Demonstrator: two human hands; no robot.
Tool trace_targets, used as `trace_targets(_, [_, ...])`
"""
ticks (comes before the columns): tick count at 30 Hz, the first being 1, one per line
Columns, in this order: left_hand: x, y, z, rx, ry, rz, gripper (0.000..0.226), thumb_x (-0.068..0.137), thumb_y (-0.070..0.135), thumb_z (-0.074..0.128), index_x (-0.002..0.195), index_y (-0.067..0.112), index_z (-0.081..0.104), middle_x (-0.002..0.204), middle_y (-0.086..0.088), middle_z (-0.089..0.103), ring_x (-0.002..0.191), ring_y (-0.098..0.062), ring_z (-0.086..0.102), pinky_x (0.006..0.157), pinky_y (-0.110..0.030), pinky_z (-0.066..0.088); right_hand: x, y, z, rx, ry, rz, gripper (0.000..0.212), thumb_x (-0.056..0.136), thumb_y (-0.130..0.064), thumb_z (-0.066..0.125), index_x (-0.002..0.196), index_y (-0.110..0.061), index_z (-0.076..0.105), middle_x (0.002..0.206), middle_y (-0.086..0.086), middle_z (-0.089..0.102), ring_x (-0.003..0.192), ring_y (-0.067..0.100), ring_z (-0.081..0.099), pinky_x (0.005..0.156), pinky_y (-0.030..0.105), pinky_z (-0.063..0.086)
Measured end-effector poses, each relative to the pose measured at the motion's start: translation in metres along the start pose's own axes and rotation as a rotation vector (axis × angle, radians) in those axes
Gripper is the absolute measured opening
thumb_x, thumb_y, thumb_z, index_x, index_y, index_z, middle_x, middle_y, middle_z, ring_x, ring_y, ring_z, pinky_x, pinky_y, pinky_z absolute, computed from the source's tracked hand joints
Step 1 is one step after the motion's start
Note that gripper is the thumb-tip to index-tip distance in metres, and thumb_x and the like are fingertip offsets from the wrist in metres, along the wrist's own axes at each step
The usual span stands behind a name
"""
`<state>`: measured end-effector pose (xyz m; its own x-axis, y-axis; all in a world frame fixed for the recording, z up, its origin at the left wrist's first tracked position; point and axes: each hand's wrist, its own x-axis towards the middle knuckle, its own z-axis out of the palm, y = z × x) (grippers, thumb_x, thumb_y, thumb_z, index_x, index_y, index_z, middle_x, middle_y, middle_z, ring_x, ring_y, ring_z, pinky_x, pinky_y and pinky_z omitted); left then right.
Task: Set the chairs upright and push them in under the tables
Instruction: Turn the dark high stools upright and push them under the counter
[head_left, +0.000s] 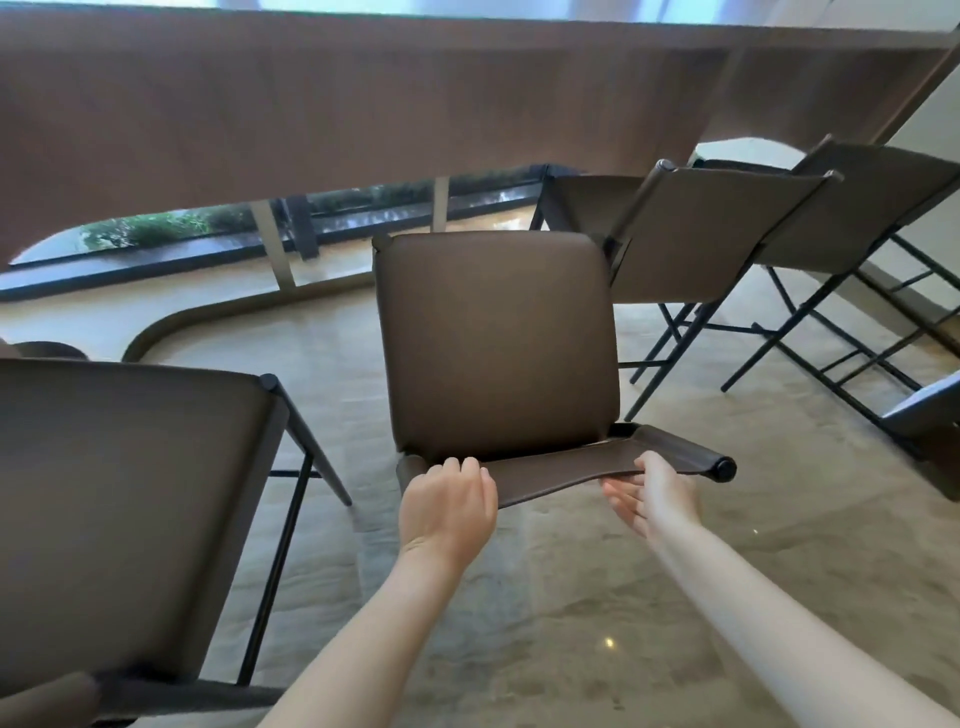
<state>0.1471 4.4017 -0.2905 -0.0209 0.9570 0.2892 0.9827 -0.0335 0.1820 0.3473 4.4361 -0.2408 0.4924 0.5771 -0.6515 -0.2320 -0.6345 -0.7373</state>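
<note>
the chair (496, 343) stands upright straight ahead, seat toward the bench (332, 104), backrest nearest. left hand (447, 506) curls over the backrest's left end; right hand (652, 493) cups the right part from below, seemingly gripping it. both reach equally; the push runs forward.

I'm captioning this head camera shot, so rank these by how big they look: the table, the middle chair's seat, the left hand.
Largest to smallest as they look:
1. table
2. middle chair's seat
3. left hand
Nearness to the camera skews apparent size, so this isn't true size.
</note>
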Motion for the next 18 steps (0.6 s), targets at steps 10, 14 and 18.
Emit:
trace_targets(10, [0.035, -0.006, -0.009, -0.074, -0.055, -0.112, 0.037, 0.092, 0.035, 0.032, 0.071, 0.019, 0.058, 0.071, 0.003, 0.056, 0.058, -0.021, 0.056, 0.048, -0.026, 0.028, 0.072, -0.048, -0.007, -0.866, 0.014, -1.264, 0.029, 0.093, -0.021, 0.043, 0.089, -0.005, 0.067, 0.084, 0.008, 0.062, 0.085, 0.026, 0.053, 0.073, 0.035, 0.041])
trace_targets(14, [0.056, -0.003, -0.022, -0.22, -0.07, -0.44, 0.039, 0.102, 0.036, 0.025, 0.124, 0.029, 0.057, 0.128, 0.013, 0.055, 0.106, -0.016, 0.058, 0.069, -0.027, 0.033, 0.114, -0.075, -0.018, -1.091, 0.088, -1.263, 0.055, 0.087, -0.037, 0.03, 0.105, -0.003, 0.069, 0.097, 0.012, 0.068, 0.095, 0.034, 0.06, 0.085, 0.04, 0.044])
trace_targets(18, [0.077, -0.001, -0.026, -0.177, -0.014, -0.584, 0.043, 0.103, 0.032, 0.024, 0.134, 0.025, 0.053, 0.134, 0.009, 0.055, 0.111, -0.019, 0.057, 0.072, -0.03, 0.038, 0.121, -0.089, -0.006, -1.19, 0.03, -1.31, 0.056, 0.087, -0.041, 0.033, 0.119, -0.01, 0.066, 0.116, 0.007, 0.068, 0.111, 0.028, 0.059, 0.099, 0.041, 0.044])
